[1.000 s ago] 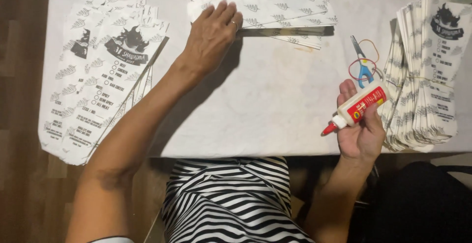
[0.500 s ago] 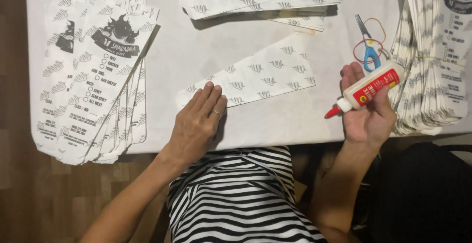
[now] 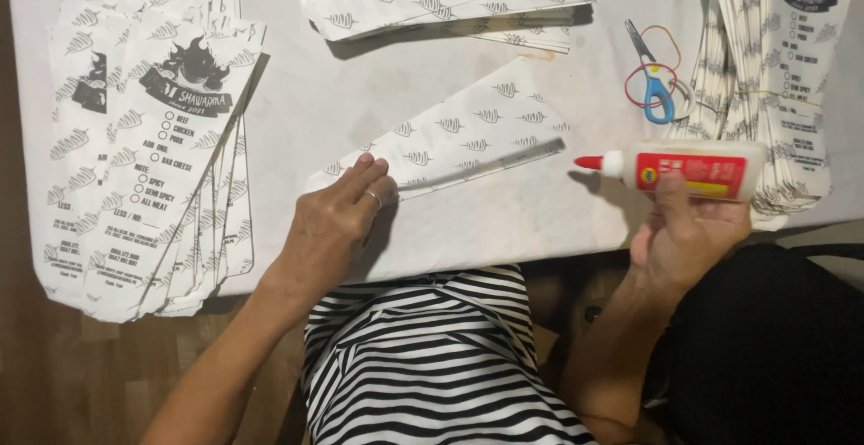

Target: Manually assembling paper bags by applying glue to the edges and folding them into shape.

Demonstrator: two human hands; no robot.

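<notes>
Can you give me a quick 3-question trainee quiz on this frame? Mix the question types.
1. True or false: the left hand is lifted clear of the single paper sheet.
2. Multiple choice: where do the blue-handled scissors lie? A) on the fanned stack of printed bags at the left; B) on the table, above the glue bottle, beside the right-hand stack; C) in the person's lap.
3. Fill in: the right hand holds a white glue bottle with a ____ nozzle tip pointing toward the sheet.

Key: 1 false, its fingertips rest on the sheet's near end. 2 B. 3 red.
</notes>
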